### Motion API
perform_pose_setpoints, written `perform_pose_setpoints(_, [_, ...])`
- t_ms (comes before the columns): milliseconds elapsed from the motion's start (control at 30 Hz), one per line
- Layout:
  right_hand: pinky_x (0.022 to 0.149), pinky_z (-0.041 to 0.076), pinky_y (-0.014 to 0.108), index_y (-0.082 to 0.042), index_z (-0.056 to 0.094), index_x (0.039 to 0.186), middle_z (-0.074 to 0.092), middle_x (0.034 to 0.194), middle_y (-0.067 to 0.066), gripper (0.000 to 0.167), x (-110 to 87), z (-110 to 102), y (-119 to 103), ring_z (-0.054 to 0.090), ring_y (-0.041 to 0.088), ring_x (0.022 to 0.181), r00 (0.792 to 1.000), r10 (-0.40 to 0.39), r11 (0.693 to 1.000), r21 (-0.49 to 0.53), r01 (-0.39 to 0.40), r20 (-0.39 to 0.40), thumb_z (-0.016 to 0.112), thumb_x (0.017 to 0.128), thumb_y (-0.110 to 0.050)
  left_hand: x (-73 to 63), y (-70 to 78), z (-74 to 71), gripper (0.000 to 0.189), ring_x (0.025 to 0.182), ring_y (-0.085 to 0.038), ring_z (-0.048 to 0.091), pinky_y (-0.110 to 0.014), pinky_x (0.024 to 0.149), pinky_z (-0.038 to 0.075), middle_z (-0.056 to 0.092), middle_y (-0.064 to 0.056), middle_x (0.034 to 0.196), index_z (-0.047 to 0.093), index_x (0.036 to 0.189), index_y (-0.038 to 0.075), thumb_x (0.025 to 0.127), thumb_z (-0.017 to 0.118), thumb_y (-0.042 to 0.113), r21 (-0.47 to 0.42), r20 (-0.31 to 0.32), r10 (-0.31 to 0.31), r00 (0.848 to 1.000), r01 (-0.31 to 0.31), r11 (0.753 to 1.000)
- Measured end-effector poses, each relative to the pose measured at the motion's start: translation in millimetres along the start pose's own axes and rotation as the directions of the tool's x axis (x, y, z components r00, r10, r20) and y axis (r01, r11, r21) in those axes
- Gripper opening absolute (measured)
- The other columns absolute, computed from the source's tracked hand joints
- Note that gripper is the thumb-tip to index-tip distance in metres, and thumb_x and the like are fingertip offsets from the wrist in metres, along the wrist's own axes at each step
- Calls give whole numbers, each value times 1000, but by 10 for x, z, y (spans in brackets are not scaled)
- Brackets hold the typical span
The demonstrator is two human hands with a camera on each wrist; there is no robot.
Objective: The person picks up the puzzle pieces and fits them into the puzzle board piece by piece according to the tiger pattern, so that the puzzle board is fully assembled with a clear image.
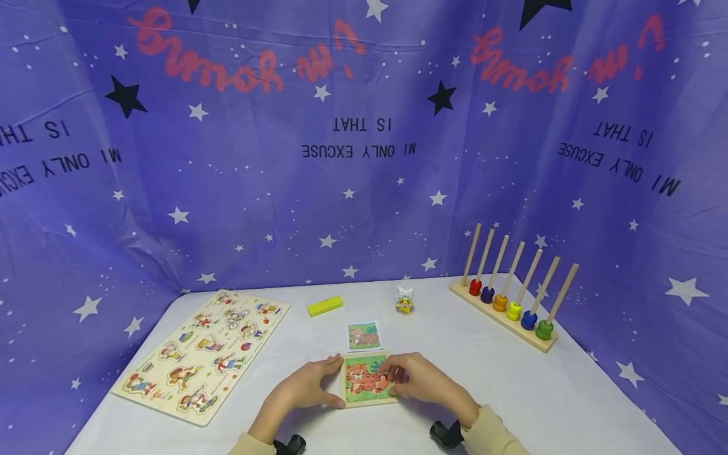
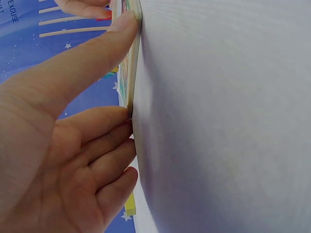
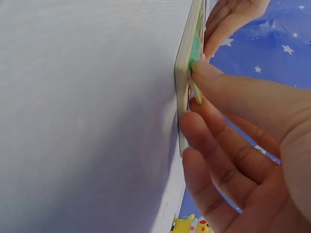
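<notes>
A wooden tray puzzle with a tiger picture on green lies flat in front of me. My left hand rests along its left side, thumb at the near corner and fingertips at the far one; in the left wrist view those fingers touch the tray's edge. At the tray's right side my right hand pinches a thin puzzle piece between thumb and index finger. That piece stands tilted at the tray's rim, its face mostly hidden. Just beyond the tray lies a picture card with a similar image.
On the left lies a large peg puzzle board with figures. Behind the card are a yellow block and a small toy figure. A bead-and-peg stand stands at the back right. A purple star-printed curtain surrounds the white table.
</notes>
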State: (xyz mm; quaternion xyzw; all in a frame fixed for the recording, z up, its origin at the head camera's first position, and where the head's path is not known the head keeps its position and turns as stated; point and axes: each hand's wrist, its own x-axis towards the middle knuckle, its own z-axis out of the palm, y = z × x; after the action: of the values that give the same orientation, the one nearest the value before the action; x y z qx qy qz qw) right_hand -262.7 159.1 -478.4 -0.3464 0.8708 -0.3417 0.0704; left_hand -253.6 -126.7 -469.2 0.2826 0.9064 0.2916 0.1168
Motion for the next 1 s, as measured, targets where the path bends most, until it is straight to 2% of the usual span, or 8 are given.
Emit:
perform_pose_setpoints(167, [66,54,22,-11,70,103,68,90,-7,26,-4,-14,18,59,3,76,1000,-7,1000,18,8,-10,79,78,-8,7,-2,6,90,135,-39,36,-54,111,28,39,-19,148,45,139,-6,72,81,42,3,-7,2,1000,-2,1000])
perform_pose_setpoints(433, [67,53,20,-13,71,102,68,89,-9,26,-8,-5,41,59,3,75,1000,5,1000,19,-5,-7,80,78,-9,3,11,5,89,135,-39,37,-54,111,29,39,-20,148,45,139,-6,72,81,40,-2,-10,9,1000,-9,1000])
perform_pose_setpoints(600, [65,52,20,-14,72,96,67,88,-10,20,-16,-5,54,58,5,74,1000,16,1000,3,-16,-13,80,78,-11,4,13,4,89,135,-40,37,-55,111,28,39,-21,147,45,139,-7,72,82,39,-7,-12,19,1000,-19,1000])
perform_pose_setpoints(1000, [62,48,19,-15,75,94,63,83,-11,17,-5,-6,25,54,5,71,999,44,999,-22,-44,-12,80,78,-12,-7,12,-2,90,135,-39,36,-54,111,28,39,-20,148,45,139,-6,72,81,40,-5,-5,-2,1000,2,1000])
